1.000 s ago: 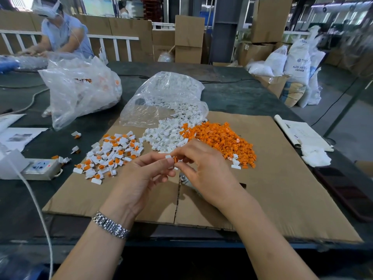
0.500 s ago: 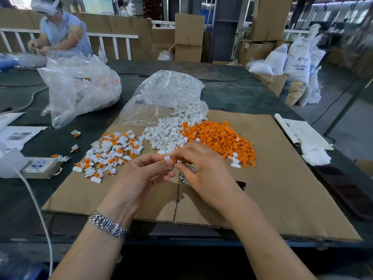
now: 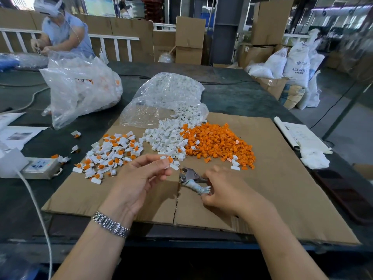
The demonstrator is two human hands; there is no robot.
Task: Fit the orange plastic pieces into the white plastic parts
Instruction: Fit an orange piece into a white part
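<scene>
I see the counter (image 3: 232,93) carrying a cardboard sheet (image 3: 282,195), and on it the white bag (image 3: 161,98) spilling a white pile (image 3: 167,136) against the orange pile (image 3: 218,142); the two heaps touch, so a careless reach could mix them further and slow the picking. The done pile (image 3: 113,154) lies to the left, near the sheet's edge, and some pieces already sit off it on the counter, so more could slide away. My left hand (image 3: 139,178) pinches a white part with an orange piece (image 3: 168,159) at the fingertips; the grip is light, and I judge the piece could pop out or tilt if it isn't fully seated. My right hand (image 3: 226,190) curls round the handle end of the pliers (image 3: 191,178); I judge that squeezing off-centre could crack the small part or flick it away.
</scene>
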